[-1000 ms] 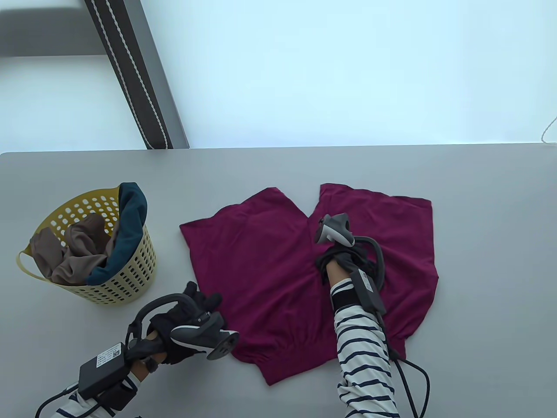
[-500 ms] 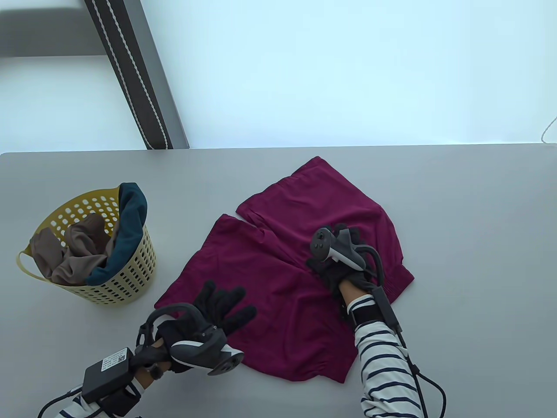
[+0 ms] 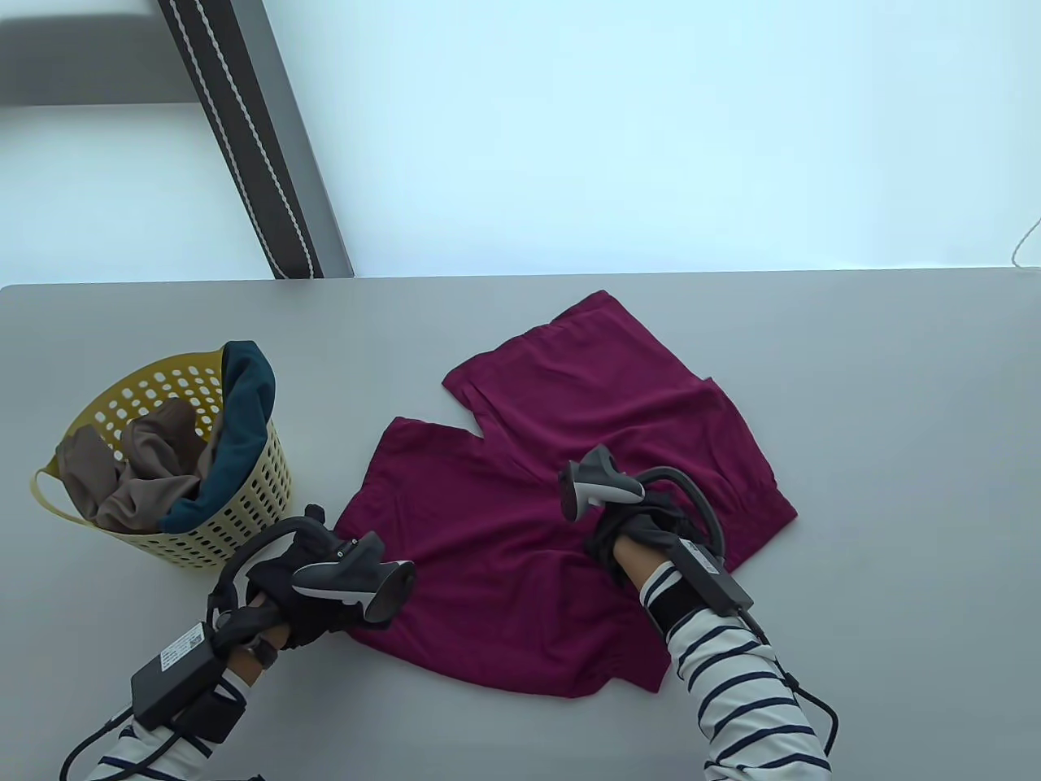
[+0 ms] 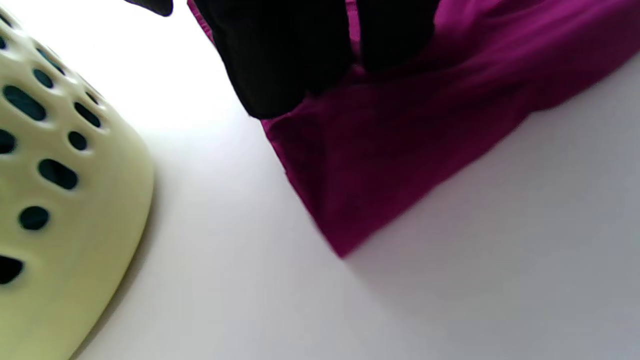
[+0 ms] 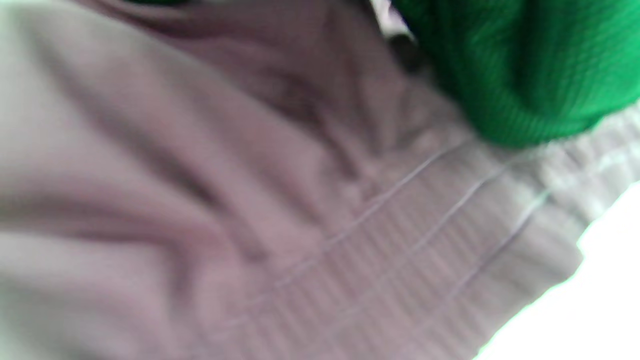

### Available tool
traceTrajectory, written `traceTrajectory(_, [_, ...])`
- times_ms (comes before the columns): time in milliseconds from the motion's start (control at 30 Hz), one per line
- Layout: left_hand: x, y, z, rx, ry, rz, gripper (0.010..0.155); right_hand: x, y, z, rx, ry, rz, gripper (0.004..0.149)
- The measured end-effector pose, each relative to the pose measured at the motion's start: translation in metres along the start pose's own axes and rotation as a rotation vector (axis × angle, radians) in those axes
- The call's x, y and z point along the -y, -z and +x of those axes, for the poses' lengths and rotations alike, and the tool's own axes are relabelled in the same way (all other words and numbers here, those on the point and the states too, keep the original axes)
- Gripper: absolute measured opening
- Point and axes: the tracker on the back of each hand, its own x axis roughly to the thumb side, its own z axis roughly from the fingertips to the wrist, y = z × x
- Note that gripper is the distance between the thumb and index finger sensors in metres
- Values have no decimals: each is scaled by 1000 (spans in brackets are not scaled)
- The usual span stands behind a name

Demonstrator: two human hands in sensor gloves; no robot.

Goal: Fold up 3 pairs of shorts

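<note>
A pair of maroon shorts lies spread and turned on the grey table, legs toward the upper left, elastic waistband toward the lower right. My left hand is at the near leg's outer corner. In the left wrist view its black fingers close on the hem of the shorts, which is slightly raised. My right hand sits on the shorts close to the waistband. In the right wrist view, off in colour, a curled finger bunches the cloth beside the elastic.
A yellow perforated basket stands at the left, close to my left hand, its wall filling that wrist view's left. It holds a brown garment and a teal one. The table's far edge runs just behind the shorts.
The shorts were swung from waistband-near to waistband-right, then shifted slightly. My left hand went from flat and spread to gripping the leg hem further left. My right hand drew back toward me.
</note>
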Motion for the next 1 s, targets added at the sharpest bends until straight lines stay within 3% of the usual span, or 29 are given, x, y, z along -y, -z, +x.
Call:
traceTrajectory(133, [0, -3, 6, 101, -56, -10, 67, 1, 20, -9, 43, 213, 28, 93])
traceTrajectory(200, [0, -3, 7, 101, -52, -9, 67, -3, 27, -17, 102, 372, -31, 89])
traceTrajectory(333, [0, -3, 6, 102, -68, -12, 67, -8, 25, -28, 151, 361, -132, 85])
traceTrajectory(500, [1, -3, 8, 99, -52, -12, 67, -9, -25, -50, 297, 359, -505, 89])
traceTrajectory(600, [0, -2, 6, 99, -67, -12, 66, -16, -61, -63, 359, 250, -482, 88])
traceTrajectory(700, [0, -1, 6, 99, -75, -12, 65, -38, -86, -67, 448, 177, -356, 82])
traceTrajectory(800, [0, -1, 5, 98, -77, -13, 65, -76, -85, -56, 504, 114, -174, 74])
traceTrajectory(833, [0, -1, 5, 98, -76, -13, 65, -90, -80, -51, 500, 77, -98, 77])
traceTrajectory(933, [0, -1, 5, 91, -83, -15, 64, -101, -87, -44, 443, -50, -288, 78])
traceTrajectory(1000, [0, -2, 5, 91, -76, -21, 65, -101, -87, -43, 441, -46, -274, 77])
